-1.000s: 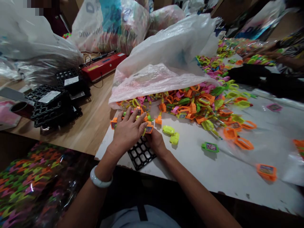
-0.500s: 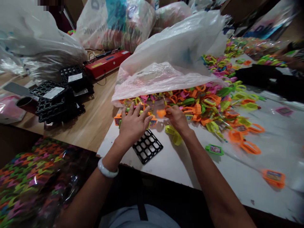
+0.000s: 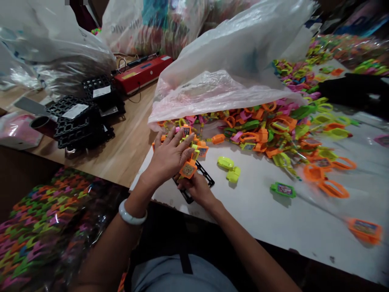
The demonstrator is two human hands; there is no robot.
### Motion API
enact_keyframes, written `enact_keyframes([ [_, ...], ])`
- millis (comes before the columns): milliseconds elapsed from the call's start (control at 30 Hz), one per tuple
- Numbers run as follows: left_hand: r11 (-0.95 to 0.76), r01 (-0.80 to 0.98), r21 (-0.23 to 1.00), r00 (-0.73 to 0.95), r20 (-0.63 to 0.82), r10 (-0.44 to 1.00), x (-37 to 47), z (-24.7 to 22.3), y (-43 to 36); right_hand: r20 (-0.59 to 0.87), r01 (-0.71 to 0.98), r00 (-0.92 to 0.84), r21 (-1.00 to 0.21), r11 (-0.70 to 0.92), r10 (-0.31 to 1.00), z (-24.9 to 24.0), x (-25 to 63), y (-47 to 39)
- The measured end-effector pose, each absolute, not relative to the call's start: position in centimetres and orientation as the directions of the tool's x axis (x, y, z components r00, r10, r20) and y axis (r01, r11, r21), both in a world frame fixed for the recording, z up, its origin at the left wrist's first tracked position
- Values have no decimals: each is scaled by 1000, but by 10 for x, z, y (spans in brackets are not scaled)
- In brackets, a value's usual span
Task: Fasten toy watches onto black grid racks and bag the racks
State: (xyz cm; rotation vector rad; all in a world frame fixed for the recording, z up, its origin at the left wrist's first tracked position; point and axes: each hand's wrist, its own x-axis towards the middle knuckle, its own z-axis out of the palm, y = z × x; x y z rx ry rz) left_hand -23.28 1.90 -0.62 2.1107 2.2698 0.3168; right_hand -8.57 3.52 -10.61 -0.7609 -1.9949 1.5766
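Note:
My left hand (image 3: pixel 170 158) lies palm down with its fingers spread, over a group of orange and yellow-green plastic toys at the upper part of a black grid tray (image 3: pixel 206 174). Close beside it, my right hand (image 3: pixel 197 188) is closed on an orange toy (image 3: pixel 188 169) with a picture on its face, above the tray. My hands and the toys cover much of the tray. Two yellow-green pieces (image 3: pixel 229 167) lie on the white board to the right. A large heap of colourful toys (image 3: pixel 258 134) spills out of a clear plastic bag (image 3: pixel 225 81).
Stacked black trays (image 3: pixel 75 121) and a red device (image 3: pixel 142 75) stand on the wooden table at the left. Filled bags line the back. A green toy (image 3: pixel 283 190) and an orange toy (image 3: pixel 364 231) lie at the right. Packed toys (image 3: pixel 39 227) sit low at the left.
My right hand has moved from the toy heap down and left to the tray, with an orange toy in it. My left hand stays over the toys. The view has shifted slightly.

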Motion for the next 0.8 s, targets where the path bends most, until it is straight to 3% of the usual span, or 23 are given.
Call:
enact_keyframes([
  [200,61,973,222,-86,103,991,-235,-3,17,253,273,-648,-804,529,719,-120,-87,26],
  [400,51,975,216,-69,77,995,-231,-1,15,203,398,-712,-672,625,672,-121,-103,21],
  [567,67,984,167,-88,119,989,-227,-1,13,128,266,-840,-750,606,528,-95,-75,52],
  [633,67,985,161,-87,118,989,-227,-2,12,165,342,-770,-710,616,617,-85,-58,73],
  [700,64,986,157,-83,119,989,-228,-2,10,225,538,-604,-593,599,765,-79,-51,97],
  [800,74,986,151,-92,115,989,-229,-1,7,217,745,-468,-426,514,857,-77,-61,133],
])
